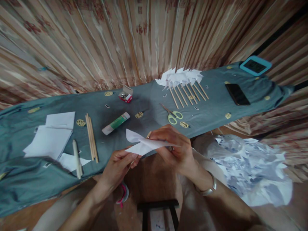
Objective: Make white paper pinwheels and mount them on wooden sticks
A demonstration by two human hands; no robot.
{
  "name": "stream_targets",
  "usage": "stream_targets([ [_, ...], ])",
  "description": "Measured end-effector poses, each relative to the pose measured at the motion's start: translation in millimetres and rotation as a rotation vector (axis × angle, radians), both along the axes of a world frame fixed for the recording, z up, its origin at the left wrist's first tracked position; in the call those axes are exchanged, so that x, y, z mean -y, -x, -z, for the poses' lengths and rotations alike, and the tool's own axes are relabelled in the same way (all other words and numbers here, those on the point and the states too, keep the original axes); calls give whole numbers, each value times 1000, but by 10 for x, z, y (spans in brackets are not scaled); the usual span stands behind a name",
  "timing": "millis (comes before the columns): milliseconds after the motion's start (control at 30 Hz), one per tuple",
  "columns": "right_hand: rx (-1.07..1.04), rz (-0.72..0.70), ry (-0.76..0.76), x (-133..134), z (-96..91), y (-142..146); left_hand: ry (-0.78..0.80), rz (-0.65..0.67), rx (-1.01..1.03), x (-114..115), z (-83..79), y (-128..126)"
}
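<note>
Between my two hands is a white paper pinwheel (141, 146) with its points curled inward, held above the table's front edge. My left hand (121, 163) pinches its lower left corner between thumb and fingers. My right hand (174, 144) grips the right side and its fingers reach the folded middle. Whether a pin is in that hand cannot be made out. On the cloth beyond lie scissors (175, 117) with green handles, a green and white glue tube (115, 123) and an open red and white box (125, 94) of small metal pins.
Finished paper pinwheels (184, 78) on wooden sticks lie in a row at the back. Paper sheets (51, 138), bare sticks (91, 138) and a white pen (76, 158) are on the left. A phone (237, 94) and a blue-framed clock (255, 65) lie right; a bag of paper scraps (252, 170) stands below.
</note>
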State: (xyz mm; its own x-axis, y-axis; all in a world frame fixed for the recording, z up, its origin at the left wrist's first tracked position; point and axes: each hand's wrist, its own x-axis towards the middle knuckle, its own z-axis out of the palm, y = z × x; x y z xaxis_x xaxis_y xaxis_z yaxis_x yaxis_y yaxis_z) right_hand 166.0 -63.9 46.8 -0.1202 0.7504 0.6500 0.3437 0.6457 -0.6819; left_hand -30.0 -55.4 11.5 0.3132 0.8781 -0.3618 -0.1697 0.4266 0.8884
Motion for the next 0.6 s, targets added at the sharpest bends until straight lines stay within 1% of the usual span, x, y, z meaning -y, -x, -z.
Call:
stream_targets([
  [300, 7, -4, -12, 13, 6, -7, 11, 9, -24, 6, 20, 22],
  [400, 13, -11, -17, 17, 15, -12, -14, 26, -11, 3, 10, 20],
  [500, 3, -11, -4, 22, 14, -16, -41, 38, 11, 0, 1, 11],
  [600, -10, -19, 16, 25, 3, -13, -35, 35, 18, 3, 16, 11],
])
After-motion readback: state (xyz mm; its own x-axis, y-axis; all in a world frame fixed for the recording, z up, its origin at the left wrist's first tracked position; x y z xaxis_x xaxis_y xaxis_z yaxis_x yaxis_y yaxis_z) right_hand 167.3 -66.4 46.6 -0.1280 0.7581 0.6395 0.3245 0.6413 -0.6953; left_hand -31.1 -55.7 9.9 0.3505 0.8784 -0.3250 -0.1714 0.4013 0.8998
